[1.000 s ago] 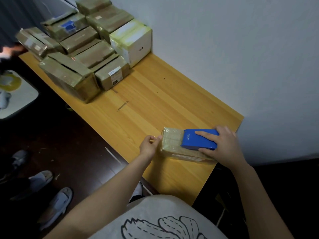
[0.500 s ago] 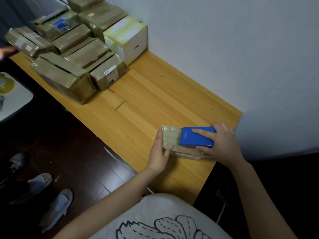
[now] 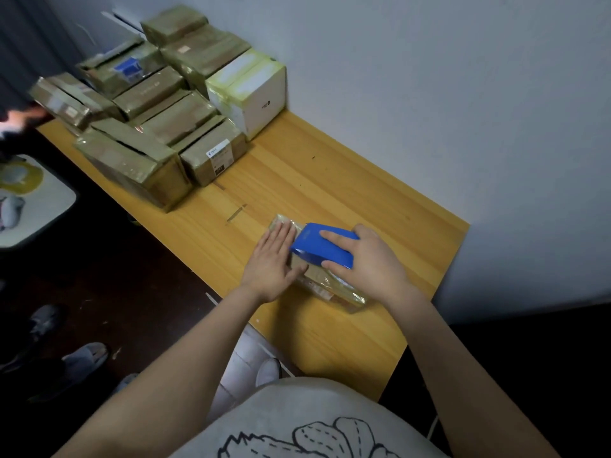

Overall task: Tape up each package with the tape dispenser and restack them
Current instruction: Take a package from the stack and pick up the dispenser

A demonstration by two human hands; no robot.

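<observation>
The left hand (image 3: 271, 259), moved up from the edge of the package (image 3: 334, 289), lies flat on it, fingers wide; the right hand (image 3: 373, 262) still grips the tape dispenser (image 3: 317, 247) atop it, 4 o'clock on the bench (image 3: 330, 180). At 11 o'clock taped boxes (image 3: 158, 127) crowd against a white wall (image 3: 429, 94).

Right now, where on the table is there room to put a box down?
The bare wood of the table between the stacked packages and the package that the left hand presses is free, and so is the strip by the near edge. The far end is crowded with packages.
</observation>
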